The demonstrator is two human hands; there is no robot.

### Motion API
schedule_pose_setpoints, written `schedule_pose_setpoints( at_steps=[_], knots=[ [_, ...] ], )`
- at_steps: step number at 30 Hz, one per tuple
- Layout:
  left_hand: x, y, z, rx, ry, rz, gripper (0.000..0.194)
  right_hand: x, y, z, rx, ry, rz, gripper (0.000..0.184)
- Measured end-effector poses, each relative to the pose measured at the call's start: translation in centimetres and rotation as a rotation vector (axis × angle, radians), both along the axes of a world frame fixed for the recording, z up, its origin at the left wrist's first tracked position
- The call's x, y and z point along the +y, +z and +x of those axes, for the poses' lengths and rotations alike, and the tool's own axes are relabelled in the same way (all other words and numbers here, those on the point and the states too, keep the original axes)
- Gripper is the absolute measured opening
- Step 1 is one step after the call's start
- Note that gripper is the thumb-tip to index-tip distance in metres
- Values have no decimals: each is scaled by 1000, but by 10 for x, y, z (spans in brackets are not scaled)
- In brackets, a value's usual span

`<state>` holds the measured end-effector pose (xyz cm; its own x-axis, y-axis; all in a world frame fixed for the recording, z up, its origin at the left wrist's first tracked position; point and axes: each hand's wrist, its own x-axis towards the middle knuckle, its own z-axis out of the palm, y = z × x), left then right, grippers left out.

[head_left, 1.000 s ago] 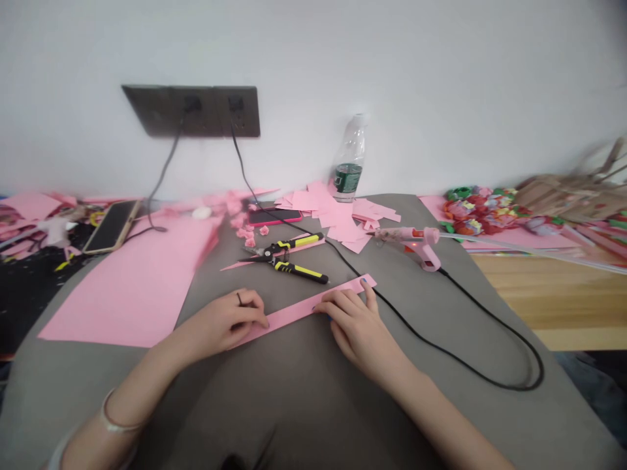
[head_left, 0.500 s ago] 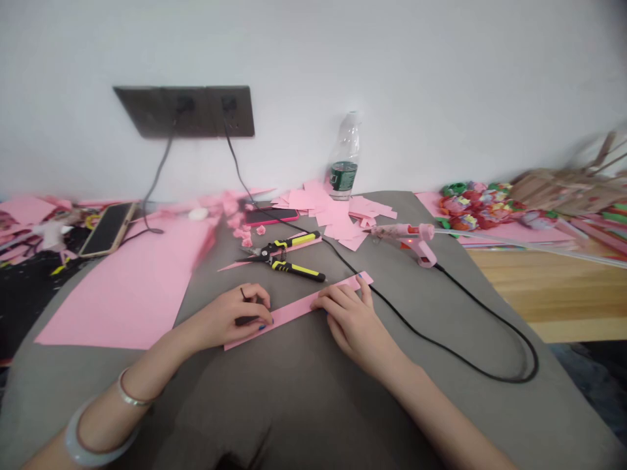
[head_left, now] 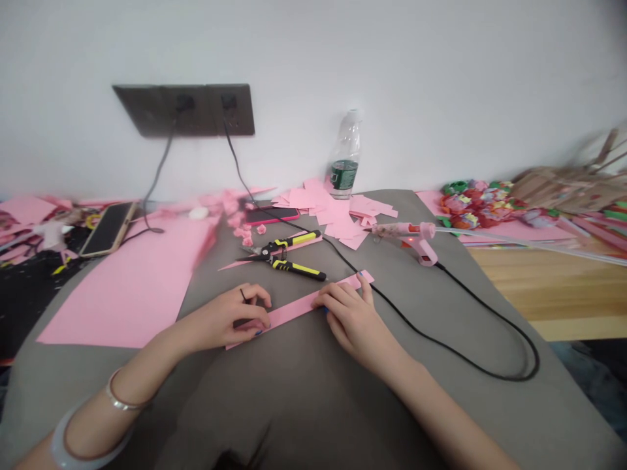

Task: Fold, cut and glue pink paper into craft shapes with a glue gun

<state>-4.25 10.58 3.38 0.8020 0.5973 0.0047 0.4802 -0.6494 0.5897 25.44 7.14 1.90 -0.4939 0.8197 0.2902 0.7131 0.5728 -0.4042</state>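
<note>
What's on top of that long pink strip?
The left hand and right hand touch the strip from above. Between them, only its bare pink surface shows. What the hands cover can't be seen.

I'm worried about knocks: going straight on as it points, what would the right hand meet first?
Beyond the pink strip it touches, the right hand would probably meet the yellow-trimmed snips, near handle first, if low enough.
</note>
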Motion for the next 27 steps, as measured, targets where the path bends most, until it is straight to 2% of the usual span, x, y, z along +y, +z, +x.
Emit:
schedule_pose_setpoints(
  at_steps=[7,17,23,27],
  knots=[
    [-1,-2,3,-19,9,10,27,1,-1,1,18,-3,-37,34],
    [0,-1,4,5,4,-20,30,5,-2,0,-68,-5,36,32],
    [-2,0,5,-6,16,-4,29,11,-3,10,-13,-31,56,29],
    [-3,0,5,-5,12,8,28,16,7,26,64,-109,111,27]
  ],
)
